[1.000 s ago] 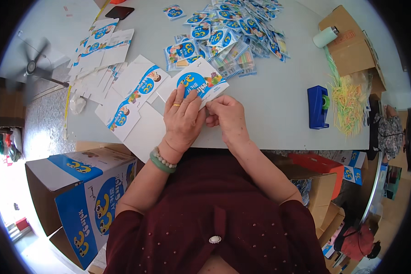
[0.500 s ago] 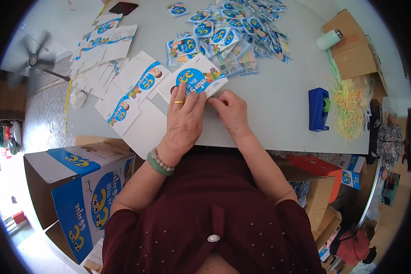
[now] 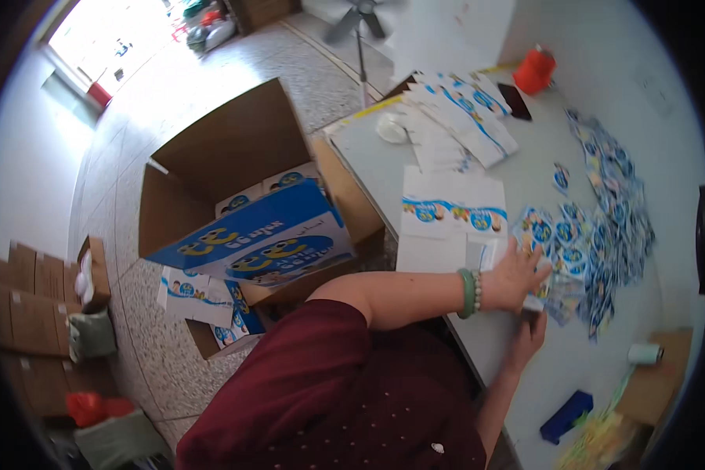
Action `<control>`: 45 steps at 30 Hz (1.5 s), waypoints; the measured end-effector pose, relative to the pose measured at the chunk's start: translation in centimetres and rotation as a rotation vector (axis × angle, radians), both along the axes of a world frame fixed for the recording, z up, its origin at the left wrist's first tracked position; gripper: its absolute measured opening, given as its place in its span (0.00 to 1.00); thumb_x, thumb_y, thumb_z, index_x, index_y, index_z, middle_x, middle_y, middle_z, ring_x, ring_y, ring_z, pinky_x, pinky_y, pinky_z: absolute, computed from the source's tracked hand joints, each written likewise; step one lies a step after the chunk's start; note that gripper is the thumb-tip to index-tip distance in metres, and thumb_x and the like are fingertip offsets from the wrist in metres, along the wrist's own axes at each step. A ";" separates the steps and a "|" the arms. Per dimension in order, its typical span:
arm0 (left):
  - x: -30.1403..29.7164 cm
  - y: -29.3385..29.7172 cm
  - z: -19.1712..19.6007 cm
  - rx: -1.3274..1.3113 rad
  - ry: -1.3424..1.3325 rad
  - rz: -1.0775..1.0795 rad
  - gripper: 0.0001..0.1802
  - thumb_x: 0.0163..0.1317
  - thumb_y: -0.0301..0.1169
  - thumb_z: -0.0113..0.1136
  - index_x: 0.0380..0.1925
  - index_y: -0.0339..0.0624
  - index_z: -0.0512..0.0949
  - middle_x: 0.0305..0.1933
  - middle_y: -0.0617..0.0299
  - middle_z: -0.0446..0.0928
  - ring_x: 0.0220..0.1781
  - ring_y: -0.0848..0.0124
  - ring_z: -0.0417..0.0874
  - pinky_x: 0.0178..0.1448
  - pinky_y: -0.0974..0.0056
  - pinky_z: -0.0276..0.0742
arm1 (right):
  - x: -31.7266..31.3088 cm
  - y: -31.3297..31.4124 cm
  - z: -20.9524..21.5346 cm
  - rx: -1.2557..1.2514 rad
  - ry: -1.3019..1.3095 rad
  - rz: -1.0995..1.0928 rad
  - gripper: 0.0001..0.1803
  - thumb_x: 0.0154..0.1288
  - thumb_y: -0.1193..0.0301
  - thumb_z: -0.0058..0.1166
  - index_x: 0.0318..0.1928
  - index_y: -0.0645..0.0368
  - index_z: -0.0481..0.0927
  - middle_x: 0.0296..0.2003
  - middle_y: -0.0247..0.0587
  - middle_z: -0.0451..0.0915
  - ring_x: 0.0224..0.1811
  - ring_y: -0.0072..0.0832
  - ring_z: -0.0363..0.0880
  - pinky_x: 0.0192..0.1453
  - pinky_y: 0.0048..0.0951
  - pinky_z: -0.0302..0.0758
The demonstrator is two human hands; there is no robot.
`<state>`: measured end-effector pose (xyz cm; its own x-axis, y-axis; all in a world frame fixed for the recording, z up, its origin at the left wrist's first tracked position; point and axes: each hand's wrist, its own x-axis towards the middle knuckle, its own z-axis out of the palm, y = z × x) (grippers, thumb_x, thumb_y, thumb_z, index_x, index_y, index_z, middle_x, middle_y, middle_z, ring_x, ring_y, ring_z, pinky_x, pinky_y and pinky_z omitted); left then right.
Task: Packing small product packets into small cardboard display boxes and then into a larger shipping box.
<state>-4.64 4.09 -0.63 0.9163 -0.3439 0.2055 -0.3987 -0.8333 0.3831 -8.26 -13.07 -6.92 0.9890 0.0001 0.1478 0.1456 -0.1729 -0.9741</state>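
Note:
My left hand [image 3: 515, 278], with a green bangle and a beaded bracelet at the wrist, lies over a small white and blue printed carton [image 3: 489, 255], fingers stretched and apart. Most of that carton is hidden under the hand. At its near end my right hand [image 3: 532, 332] has its fingers curled against the edge, slightly blurred. Flat printed cartons [image 3: 452, 200] lie just beyond on the table. A heap of small blue and clear packets [image 3: 603, 227] spreads to the right of both hands.
Left of the table stands a large open cardboard box [image 3: 247, 227] with printed cartons inside. More flat cartons [image 3: 466, 113], a dark phone [image 3: 515, 102] and a red object [image 3: 534, 70] are at the far end. A blue tape dispenser [image 3: 566, 417] and a pale bottle [image 3: 645, 354] sit near right.
The view has swung left, bringing the large open box and floor into sight. Both hands stay at the small carton; my left fingers are more spread, and the right hand remains at its end.

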 end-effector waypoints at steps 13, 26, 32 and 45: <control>-12.1 16.1 19.4 -0.459 0.217 0.126 0.52 0.38 0.39 0.70 0.66 0.35 0.57 0.46 0.44 0.72 0.49 0.52 0.76 0.52 0.57 0.73 | 1.8 -2.7 -3.2 0.126 0.241 0.007 0.09 0.60 0.81 0.46 0.40 0.68 0.78 0.45 0.40 0.77 0.47 0.27 0.74 0.56 0.28 0.70; -18.5 37.7 21.7 -0.262 0.353 0.746 0.54 0.30 0.35 0.70 0.65 0.41 0.62 0.50 0.47 0.74 0.48 0.57 0.80 0.53 0.60 0.79 | 1.5 -1.4 -1.0 -0.640 -0.180 0.162 0.06 0.57 0.84 0.45 0.34 0.64 0.74 0.39 0.42 0.72 0.44 0.35 0.70 0.53 0.33 0.68; -16.3 38.6 17.7 0.055 0.731 0.786 0.52 0.35 0.37 0.71 0.66 0.45 0.61 0.52 0.45 0.71 0.53 0.51 0.76 0.56 0.56 0.76 | 2.2 -1.5 -1.3 -0.761 -0.254 0.168 0.06 0.57 0.84 0.43 0.33 0.62 0.71 0.36 0.42 0.69 0.42 0.35 0.68 0.52 0.33 0.67; -16.5 41.0 11.0 -0.698 0.936 0.551 0.59 0.27 0.29 0.74 0.67 0.38 0.56 0.60 0.48 0.69 0.58 0.60 0.75 0.58 0.61 0.76 | 2.0 -0.5 -0.4 -0.929 -0.331 0.166 0.05 0.58 0.83 0.42 0.33 0.64 0.71 0.36 0.45 0.70 0.43 0.40 0.68 0.52 0.38 0.67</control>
